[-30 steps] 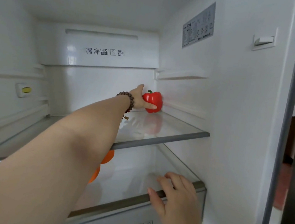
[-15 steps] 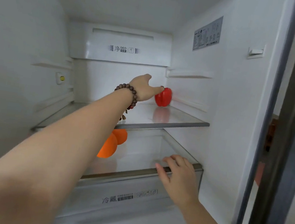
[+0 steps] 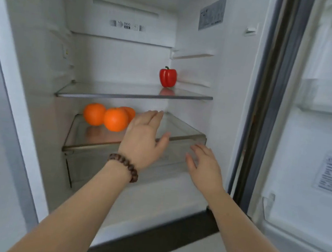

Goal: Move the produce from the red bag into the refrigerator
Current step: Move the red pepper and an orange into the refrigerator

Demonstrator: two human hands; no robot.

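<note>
An open refrigerator (image 3: 231, 113) fills the view, its white interior seen from slightly below, with its door (image 3: 323, 145) swung open at 3 o'clock. One red bell pepper (image 3: 167, 77) stands upright on the upper glass shelf (image 3: 123, 92), at 1 o'clock from centre, near the back right corner; its long axis is vertical and its dark green stem points straight up. On the lower glass shelf (image 3: 96, 138), at 9 o'clock from centre, sit three oranges (image 3: 115, 119) bunched together and touching: two in front side by side and a third partly hidden behind them. That lower shelf covers a clear drawer (image 3: 97, 167). Two bare hands reach in from 6 o'clock. The left hand (image 3: 143, 140), with a dark beaded bracelet (image 3: 125, 167) on its wrist, hovers palm down in front of the lower shelf, just right of the oranges, fingers straight and loosely together, thumb spread out, holding nothing. The right hand (image 3: 204, 164) is at 4 o'clock from centre, near the shelf's front right corner, fingers relaxed and slightly spread, holding nothing; whether either hand touches the shelf edge cannot be told. A printed label (image 3: 212, 13) is stuck on the inner right wall at 1 o'clock.
</note>
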